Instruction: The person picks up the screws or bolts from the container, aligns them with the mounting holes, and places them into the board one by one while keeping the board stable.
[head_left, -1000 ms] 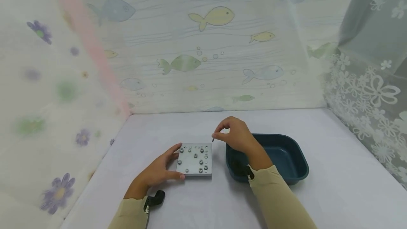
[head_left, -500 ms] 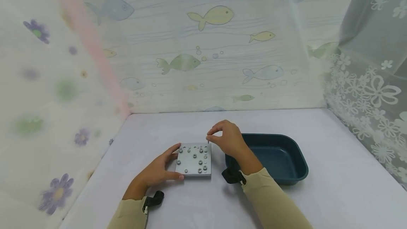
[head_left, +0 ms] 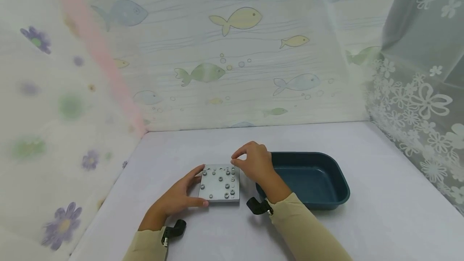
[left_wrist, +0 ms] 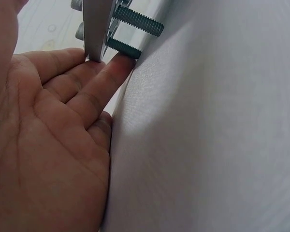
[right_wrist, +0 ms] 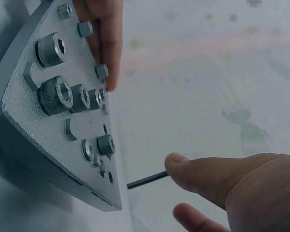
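Observation:
A square silver metal plate (head_left: 214,190) stands slightly raised above the table, studded with socket head screws (right_wrist: 56,95) of several sizes. In the left wrist view, dark threaded screw shanks (left_wrist: 139,20) stick out of its underside. My left hand (head_left: 177,198) grips the plate's left side, thumb at the near corner and fingers at the far one. Over the far right corner, my right hand (head_left: 255,163) pinches a thin dark rod (right_wrist: 147,180). The rod's free end points at the plate close to a small open hole (right_wrist: 110,177); its other end is hidden by the thumb.
A dark blue rectangular tub (head_left: 337,188) stands right of the plate, partly behind the right forearm. White cloth covers the table (head_left: 377,220). A fish-patterned curtain (head_left: 253,92) hangs along the back, with more curtains at both sides.
My right hand has moved left and slightly down, bringing the thin rod from beside the plate to its far right corner. The left hand keeps its grip on the plate.

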